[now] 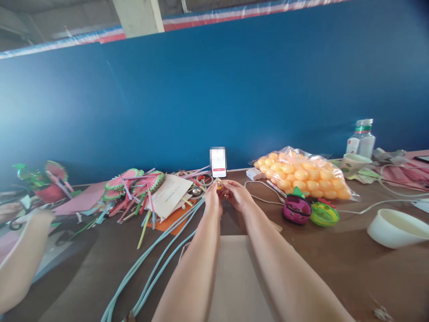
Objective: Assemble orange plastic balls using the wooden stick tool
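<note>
Both arms reach straight out over the brown table. My left hand (213,197) and my right hand (235,195) meet, fingers closed around a small gold-coloured piece (219,184). It is too small and too covered by fingers for its kind to show. Just beyond the fingertips a phone (218,163) with a bright screen stands upright against the blue wall. Beneath my forearms lies a flat beige board (239,273). Light blue cords (157,243) run along the left of my left arm.
A bag of orange balls (304,174) lies right, behind a purple container (296,209) and a green one (324,213). A white bowl (398,228) and bottles (362,138) stand farther right. Paper fans (125,183) and papers (169,194) lie left, near another person's arm (27,259).
</note>
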